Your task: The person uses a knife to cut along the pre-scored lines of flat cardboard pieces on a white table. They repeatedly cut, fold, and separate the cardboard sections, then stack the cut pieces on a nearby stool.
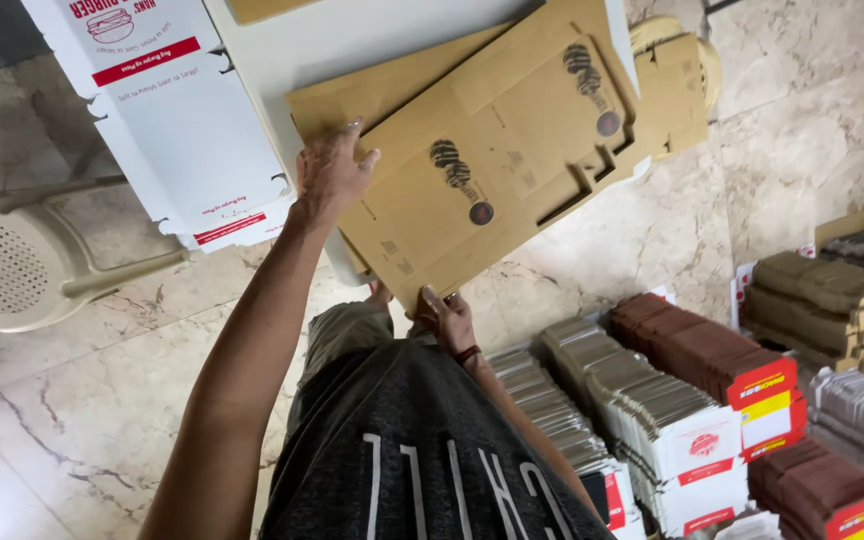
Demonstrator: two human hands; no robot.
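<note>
A white table lies under both hands. On it, a flat brown cardboard blank is held: the left hand presses its far edge, fingers spread, while the right hand pinches its near corner. White printed blanks sit just left of the left hand.

Soft, even daylight fills the scene, moderately bright, with no hard-edged shadows. The glossy beige marble floor carries a faint pale sheen towards the right, near the upper right corner, without harsh glare. The flat brown cardboard box blank casts only a thin, soft shadow onto the white tabletop along its far edge. The outstretched left hand is slightly smeared by motion. Focus is fair in the middle; the stacked brown and white folded cartons at lower right look softer, and lines bow mildly towards the edges.
</note>
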